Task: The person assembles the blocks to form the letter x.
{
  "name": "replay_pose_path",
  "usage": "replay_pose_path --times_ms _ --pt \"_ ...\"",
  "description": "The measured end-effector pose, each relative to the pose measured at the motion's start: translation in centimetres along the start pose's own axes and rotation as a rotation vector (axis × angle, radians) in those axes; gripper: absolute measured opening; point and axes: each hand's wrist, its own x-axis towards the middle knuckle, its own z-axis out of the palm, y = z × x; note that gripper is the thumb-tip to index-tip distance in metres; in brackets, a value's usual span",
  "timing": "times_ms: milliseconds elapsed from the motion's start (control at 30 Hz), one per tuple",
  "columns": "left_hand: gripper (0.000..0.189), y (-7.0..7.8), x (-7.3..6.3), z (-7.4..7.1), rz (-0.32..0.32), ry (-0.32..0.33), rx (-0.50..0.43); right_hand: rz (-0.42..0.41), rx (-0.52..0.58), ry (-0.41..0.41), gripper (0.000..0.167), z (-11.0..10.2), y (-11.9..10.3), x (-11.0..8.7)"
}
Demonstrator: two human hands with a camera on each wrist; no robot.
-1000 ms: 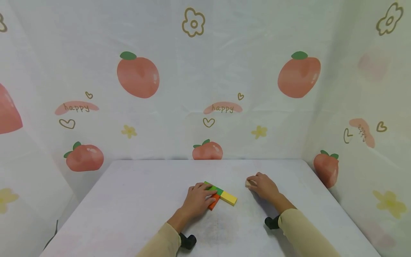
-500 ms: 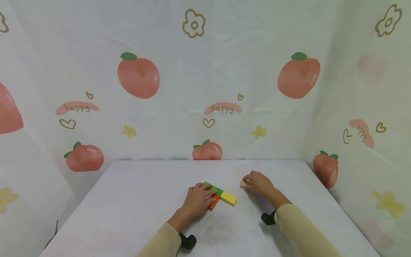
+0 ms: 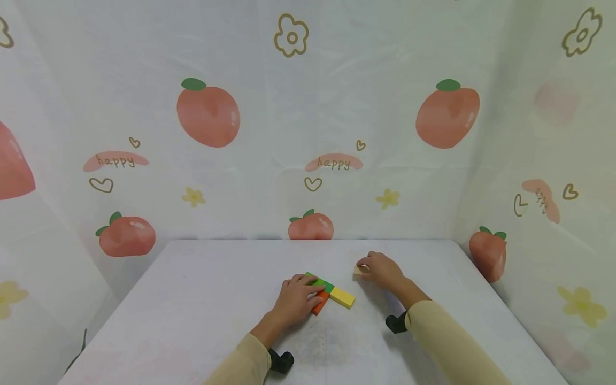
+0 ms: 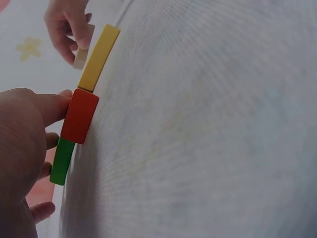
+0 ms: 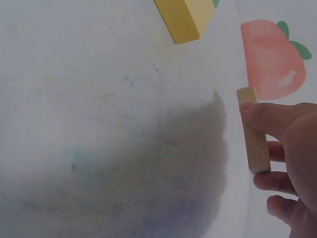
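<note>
My left hand (image 3: 294, 300) rests over joined toy building blocks on the white table. Its thumb touches the red block (image 4: 79, 116), while other fingertips lie against the green block (image 4: 62, 161). A lighter green part (image 3: 310, 276) shows beyond the fingers, partly hidden by them. Extending rightward from the group is a yellow block (image 3: 343, 298). My right hand (image 3: 382, 269) pinches a plain wooden block (image 5: 255, 141) between thumb and fingers, behind and to the right of the yellow block. In the right wrist view, the wooden block is apart from the yellow one.
The white tabletop (image 3: 192, 310) is faintly stained. A white curtain (image 3: 269, 107) printed with fruit and flowers stands behind the table and along its sides. A dark cable (image 3: 77, 355) hangs by the left edge.
My right hand has carried the wooden block leftward and slightly away from me, nearer the joined blocks. The left hand and the coloured blocks have stayed in place.
</note>
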Motion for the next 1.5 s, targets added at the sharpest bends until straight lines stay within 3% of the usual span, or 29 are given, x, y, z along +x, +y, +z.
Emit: replay_pose_path --times_ms 900,1500 --pt "0.036 0.1 0.0 -0.1 -0.01 -0.01 -0.019 -0.004 0.106 0.096 0.033 1.9 -1.4 0.7" --pt "0.036 0.2 0.0 -0.3 -0.012 -0.005 -0.036 -0.081 0.11 0.104 0.029 3.5 -2.0 0.5"
